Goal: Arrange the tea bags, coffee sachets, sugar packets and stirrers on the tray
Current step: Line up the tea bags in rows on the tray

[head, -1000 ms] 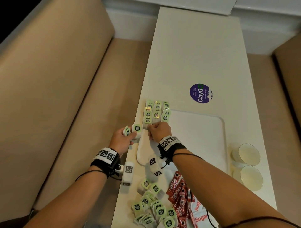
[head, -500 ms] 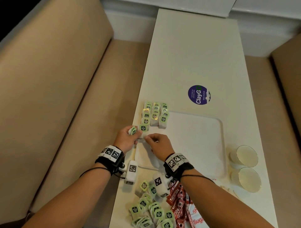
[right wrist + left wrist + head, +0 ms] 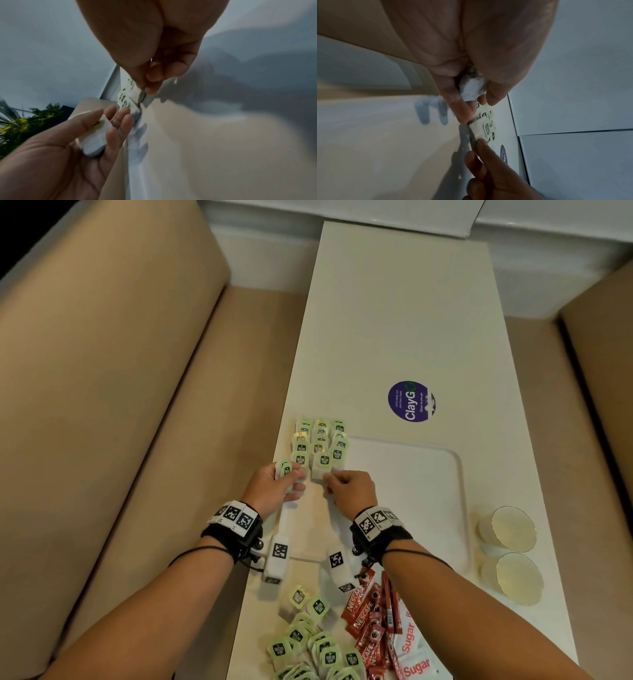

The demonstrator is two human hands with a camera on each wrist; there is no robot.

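Tea bags (image 3: 320, 441), green-tagged, sit in neat overlapping rows at the far left corner of the white tray (image 3: 411, 484). Left hand (image 3: 274, 487) holds a spare tea bag (image 3: 283, 468), fingers curled round it; in the right wrist view it lies across the palm. Right hand (image 3: 349, 487) pinches the near edge of the front tea bag in the middle row (image 3: 322, 465), thumb and forefinger closed on its paper, setting it down or nudging it into line, I'd guess.

Loose pile of tea bags (image 3: 308, 645) lies on the table (image 3: 394, 302) near the person, off the tray. Red Nescafe sachets (image 3: 370, 611) and white Sugar packets (image 3: 414, 655) lie just beside that pile, also off the tray. No stirrers that I can make out. Two paper cups (image 3: 510, 549) lie on their sides right of the tray. Purple ClayGo sticker (image 3: 411, 401) beyond it.

Handling: tea bags look very light, soft, crushable; thin paper, tags on string could snag neighbours. Best taken by an edge or corner with a light pinch, laid flat; a heavy touch would likely shove the rows askew. Sachets probably slick, stiffer; take at the ends.

Progress: tea bags partly placed, the rest not yet started.
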